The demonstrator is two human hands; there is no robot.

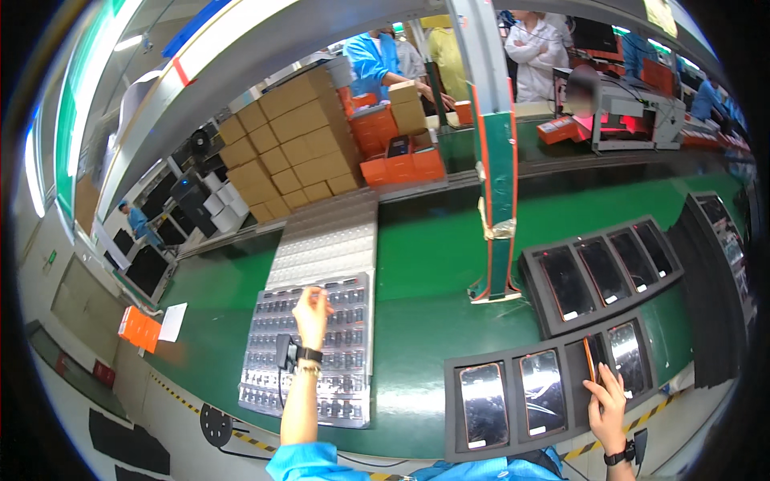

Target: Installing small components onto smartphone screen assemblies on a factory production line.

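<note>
My left hand (312, 314) is over the upper part of a clear plastic tray (362, 353) whose rows hold many small dark parts. Its fingers are pinched together, and whatever is between them is too small to make out. At the lower right, my right hand (607, 405) grips a phone with an orange edge (590, 357), tilted up on its side in a slot of the near black foam tray (451, 401). Dark-screened phones (482, 405) lie face up in that tray's other slots. Both wrists wear black bands with small devices on them.
Another foam tray (531, 280) with several phones stands behind the near one. Silver trays (325, 240) lie beyond the parts tray. A green post (499, 184) rises from the bench. Cardboard boxes (293, 136) and orange boxes (401, 167) are stacked at the back; people stand beyond.
</note>
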